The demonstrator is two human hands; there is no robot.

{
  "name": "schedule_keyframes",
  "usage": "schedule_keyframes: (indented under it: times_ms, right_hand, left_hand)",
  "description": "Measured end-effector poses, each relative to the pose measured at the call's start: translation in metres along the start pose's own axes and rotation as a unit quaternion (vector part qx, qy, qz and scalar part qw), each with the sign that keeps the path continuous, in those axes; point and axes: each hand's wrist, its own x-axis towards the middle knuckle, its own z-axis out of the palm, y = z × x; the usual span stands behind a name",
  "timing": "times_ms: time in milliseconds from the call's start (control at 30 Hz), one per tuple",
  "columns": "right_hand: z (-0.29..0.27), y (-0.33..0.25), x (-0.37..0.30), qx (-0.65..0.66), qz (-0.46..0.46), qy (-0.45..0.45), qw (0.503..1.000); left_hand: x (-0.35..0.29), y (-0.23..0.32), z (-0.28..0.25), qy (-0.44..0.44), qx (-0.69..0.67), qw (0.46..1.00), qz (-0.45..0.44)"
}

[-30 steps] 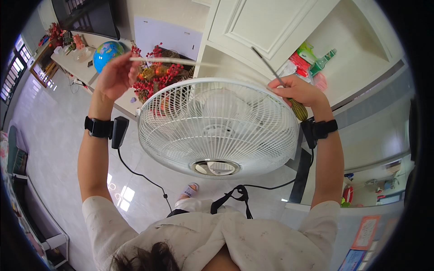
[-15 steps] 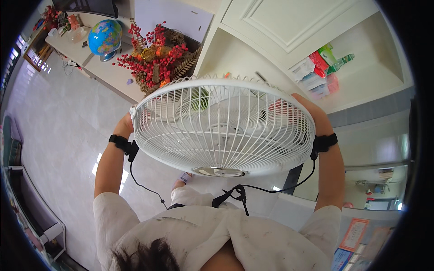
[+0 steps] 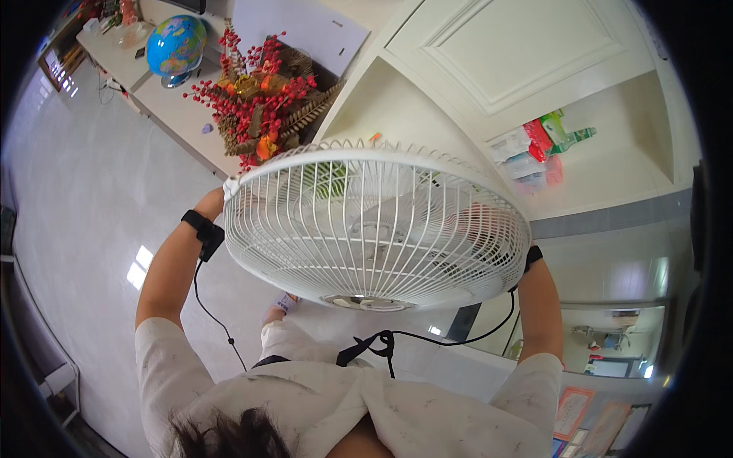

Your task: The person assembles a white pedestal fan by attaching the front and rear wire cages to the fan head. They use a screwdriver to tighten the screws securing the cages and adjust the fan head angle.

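Observation:
A white electric fan [image 3: 374, 229] with a round wire cage is held up in front of my body, its pale blades showing through the wires. My left hand [image 3: 214, 201] grips the cage at its left edge, the fingers mostly hidden behind the rim. On the opposite side, my right hand [image 3: 482, 220] holds the fan from behind; it shows only faintly through the wires. Each wrist wears a black strap with a cable running from it. Whatever is behind the cage is largely covered.
Beyond the fan stands a white cabinet [image 3: 427, 103] with open compartments, one holding colourful packets [image 3: 538, 141] and a green bottle [image 3: 576, 139]. A red-berry arrangement [image 3: 263, 107] and a globe [image 3: 175, 47] stand on the counter at left. Grey tiled floor [image 3: 99, 206] spreads to the left.
The fan has shifted slightly down in the view, still between both hands. My right hand has gone further behind the cage. The view has turned a little.

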Motion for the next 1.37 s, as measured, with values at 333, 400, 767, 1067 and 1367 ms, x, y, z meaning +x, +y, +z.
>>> schedule_keyframes:
  times_ms: [333, 400, 767, 1067, 1367]
  right_hand:
    - [0.014, 0.009, 0.008, 0.019, 0.009, -0.022, 1.0]
    - [0.015, 0.012, 0.011, 0.023, 0.012, -0.032, 0.999]
    - [0.018, 0.017, 0.022, 0.039, 0.007, -0.064, 0.997]
    - [-0.003, 0.034, 0.015, 0.279, 0.019, -0.028, 0.96]
    - [-0.039, 0.09, -0.021, 0.109, -0.022, 0.133, 0.985]
  left_hand:
    - [0.001, -0.006, 0.003, 0.148, -0.095, 0.984, -0.039]
    - [0.006, 0.007, 0.015, 0.007, -0.069, 0.998, -0.003]
    - [0.075, 0.044, 0.001, -0.302, 0.299, 0.9, 0.101]
    - [0.005, 0.006, -0.017, -0.007, -0.002, 1.0, -0.016]
    - [-0.105, -0.064, -0.059, 0.262, 0.076, 0.962, 0.02]
